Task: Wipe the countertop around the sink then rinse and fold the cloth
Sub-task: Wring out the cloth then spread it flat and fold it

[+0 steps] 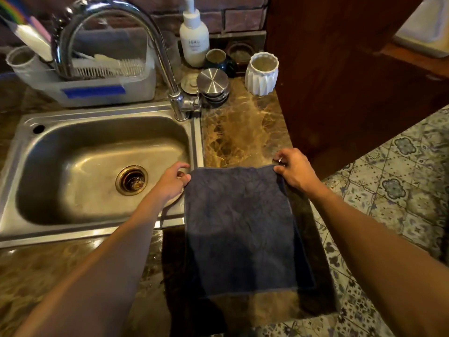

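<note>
Your left hand (173,181) pinches the cloth's (240,229) far left corner, fingers closed on it; your right hand (293,170) pinches the far right corner the same way. The cloth lies spread on the counter (243,132), just right of the sink (102,166), overlapping its rim.

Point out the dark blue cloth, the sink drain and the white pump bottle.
dark blue cloth (239,227), head view, middle of fabric
sink drain (132,180), head view, strainer centre
white pump bottle (194,41), head view, body

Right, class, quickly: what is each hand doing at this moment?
Left hand: closed, pinching the far left corner of the dark blue cloth.
Right hand: closed, pinching its far right corner.
</note>
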A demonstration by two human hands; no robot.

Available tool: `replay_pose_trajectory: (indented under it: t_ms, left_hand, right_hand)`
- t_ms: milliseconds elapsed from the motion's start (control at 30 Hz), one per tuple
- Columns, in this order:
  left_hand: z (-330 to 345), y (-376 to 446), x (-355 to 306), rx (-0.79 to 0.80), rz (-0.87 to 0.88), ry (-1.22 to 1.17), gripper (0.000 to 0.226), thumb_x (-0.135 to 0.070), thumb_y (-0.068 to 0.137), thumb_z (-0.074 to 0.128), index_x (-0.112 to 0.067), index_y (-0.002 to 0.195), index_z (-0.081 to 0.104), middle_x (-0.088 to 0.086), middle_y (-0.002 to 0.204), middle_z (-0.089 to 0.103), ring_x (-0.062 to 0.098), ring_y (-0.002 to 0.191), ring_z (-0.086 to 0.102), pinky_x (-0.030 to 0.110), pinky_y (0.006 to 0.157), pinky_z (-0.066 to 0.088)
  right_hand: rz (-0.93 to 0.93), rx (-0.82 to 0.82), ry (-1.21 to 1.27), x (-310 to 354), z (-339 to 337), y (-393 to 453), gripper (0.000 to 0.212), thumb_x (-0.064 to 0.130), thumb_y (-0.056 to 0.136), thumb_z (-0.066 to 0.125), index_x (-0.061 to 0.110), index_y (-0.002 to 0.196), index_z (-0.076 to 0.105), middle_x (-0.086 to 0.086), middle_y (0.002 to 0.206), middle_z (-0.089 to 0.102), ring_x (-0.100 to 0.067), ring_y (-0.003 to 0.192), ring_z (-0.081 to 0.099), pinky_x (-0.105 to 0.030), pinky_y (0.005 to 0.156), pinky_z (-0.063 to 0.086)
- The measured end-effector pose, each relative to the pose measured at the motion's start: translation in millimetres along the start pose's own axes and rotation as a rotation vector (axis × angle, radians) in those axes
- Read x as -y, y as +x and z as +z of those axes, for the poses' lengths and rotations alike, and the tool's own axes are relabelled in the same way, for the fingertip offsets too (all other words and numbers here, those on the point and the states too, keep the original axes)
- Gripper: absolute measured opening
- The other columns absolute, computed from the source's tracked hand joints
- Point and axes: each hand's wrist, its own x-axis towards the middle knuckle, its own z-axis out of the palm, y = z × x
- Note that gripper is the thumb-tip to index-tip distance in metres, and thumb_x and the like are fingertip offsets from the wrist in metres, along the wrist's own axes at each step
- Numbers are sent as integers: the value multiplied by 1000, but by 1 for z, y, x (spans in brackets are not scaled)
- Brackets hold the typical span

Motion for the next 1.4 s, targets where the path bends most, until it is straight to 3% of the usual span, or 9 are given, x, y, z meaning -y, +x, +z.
replay_pose_trajectory:
  t_ms: [167,400,500,633,733,900,1033,1267,1400]
  left_hand:
    - [-11,12,2,-77,41,90,7,-4,93,66,-6,89,61,3,75,52,15,69,47,31,67,41]
    - [-33,1,0,-164,269,149,14,1,90,69,-12,87,68,4,74,60,15,69,51,32,75,44]
    - [-40,-28,-2,-210,360,146,30,-3,88,72,-28,73,66,-6,77,67,10,73,58,32,76,45]
    - [-38,-89,9,-184,388,229,12,-9,90,70,-19,85,70,-10,85,66,3,84,57,22,77,42]
    - [-32,-129,30,-136,456,335,9,-5,89,71,-14,87,71,-6,87,67,8,88,58,14,82,40]
    - [-11,-170,72,-128,491,434,8,-5,85,75,-13,87,75,-8,87,66,16,90,59,35,83,44]
    - [6,-184,101,-102,501,489,11,-7,83,78,-18,85,76,-7,85,66,15,85,56,36,76,45]
    - [22,-200,121,-91,484,607,7,-16,87,74,-22,85,73,-14,87,58,11,88,49,29,72,39]
    - [23,-202,131,-70,503,694,12,-15,85,76,-25,83,71,-10,90,62,11,87,49,33,71,45]
  right_hand:
    - [57,34,-84,-9,-2,12,21,6,87,65,19,72,57,-3,89,61,-23,85,60,-37,74,48]
    - [99,1,345,-8,-23,0,24,-7,95,57,14,82,55,-3,74,55,-20,66,55,-30,55,52]
    - [63,7,487,2,-39,-28,19,-12,93,58,5,86,62,-5,76,56,-13,67,57,-16,56,54]
    - [83,43,606,1,-57,-87,14,-10,88,66,3,85,69,-10,79,64,-16,71,63,-23,65,57]
    - [120,89,536,-3,-61,-132,6,-10,84,69,-5,87,70,-20,94,67,-26,83,64,-28,73,56]
    - [101,143,440,-24,-48,-186,14,-7,82,73,7,79,75,-15,100,65,-33,98,64,-48,94,54]
    - [91,191,292,-38,-31,-209,17,-7,84,71,9,79,71,-15,101,63,-28,97,62,-43,96,52]
    - [69,189,126,-54,-4,-231,12,-14,83,68,-2,82,70,-15,101,59,-21,90,56,-10,81,45]
    - [-66,191,-71,-63,7,-241,15,-1,88,67,14,84,70,-7,99,58,-19,89,55,-29,81,46]
